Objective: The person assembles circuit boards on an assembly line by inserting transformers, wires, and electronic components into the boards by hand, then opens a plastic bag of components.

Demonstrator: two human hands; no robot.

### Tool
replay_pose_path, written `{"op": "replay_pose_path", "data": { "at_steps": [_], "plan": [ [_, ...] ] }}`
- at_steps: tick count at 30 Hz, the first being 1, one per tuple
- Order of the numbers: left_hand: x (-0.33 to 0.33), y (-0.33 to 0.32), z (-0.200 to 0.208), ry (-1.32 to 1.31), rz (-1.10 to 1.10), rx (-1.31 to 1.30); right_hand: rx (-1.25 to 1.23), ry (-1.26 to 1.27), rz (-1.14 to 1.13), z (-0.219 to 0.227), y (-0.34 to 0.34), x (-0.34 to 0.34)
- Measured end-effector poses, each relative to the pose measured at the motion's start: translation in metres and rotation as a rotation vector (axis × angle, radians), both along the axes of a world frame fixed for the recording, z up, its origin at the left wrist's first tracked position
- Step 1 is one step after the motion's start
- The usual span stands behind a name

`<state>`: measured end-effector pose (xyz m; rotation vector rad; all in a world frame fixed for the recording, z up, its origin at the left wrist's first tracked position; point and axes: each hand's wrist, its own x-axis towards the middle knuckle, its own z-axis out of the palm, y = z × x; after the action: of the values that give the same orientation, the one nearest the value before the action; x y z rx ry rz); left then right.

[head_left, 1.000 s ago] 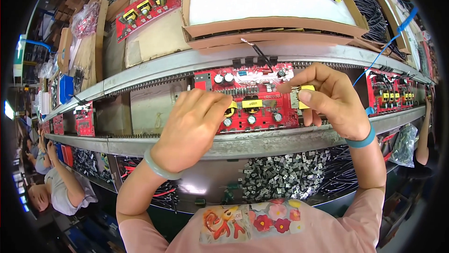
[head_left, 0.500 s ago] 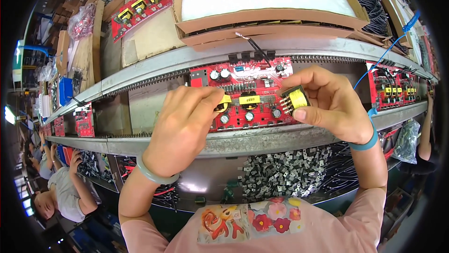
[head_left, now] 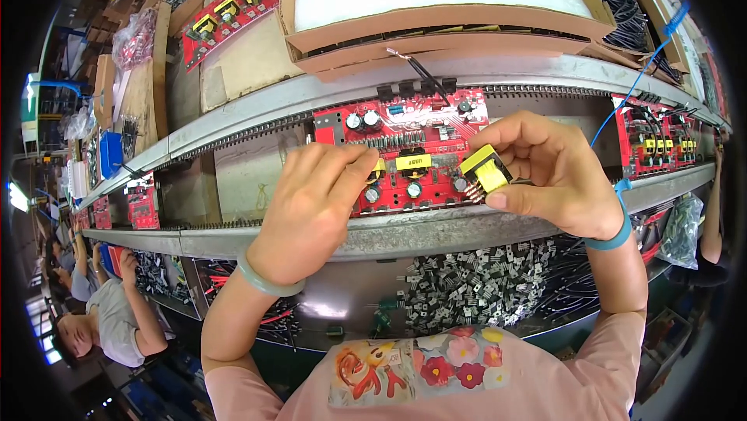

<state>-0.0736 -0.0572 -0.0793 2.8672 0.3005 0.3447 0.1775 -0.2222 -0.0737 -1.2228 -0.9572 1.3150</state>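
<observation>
A red circuit board lies on the line before me, bearing capacitors and a yellow-wrapped transformer near its middle. My left hand reaches over the board's left part, fingers closed together on another yellow transformer, which they mostly cover. Above the board's right end, my right hand pinches a loose black-and-yellow transformer between thumb and fingers. Its metal pins point down toward the board, beside a capacitor. Two black wires rise from the board's far edge.
Metal rails with chains run left to right. Beyond stands a carton with white foam. Small black components and black wires lie nearer me. A blue cord hangs near my right wristband. A co-worker is at left.
My right hand has tilted the loose transformer, so its pins now point downward instead of left. My left hand stays at the left transformer, its fingers shifting slightly.
</observation>
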Motion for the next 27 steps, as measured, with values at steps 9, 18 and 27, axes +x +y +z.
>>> {"op": "replay_pose_path", "data": {
  "at_steps": [9,18,27],
  "plan": [
    [0.002,-0.002,-0.002,-0.025,-0.024,-0.003,0.041,-0.202,-0.049,0.002,0.001,-0.003],
    [0.006,-0.01,-0.002,-0.001,0.005,0.115,0.311,-1.044,0.02,-0.009,0.012,-0.003],
    [0.007,-0.012,-0.004,-0.006,0.041,0.075,0.455,-1.115,0.057,-0.022,0.021,-0.009]
  ]
}}
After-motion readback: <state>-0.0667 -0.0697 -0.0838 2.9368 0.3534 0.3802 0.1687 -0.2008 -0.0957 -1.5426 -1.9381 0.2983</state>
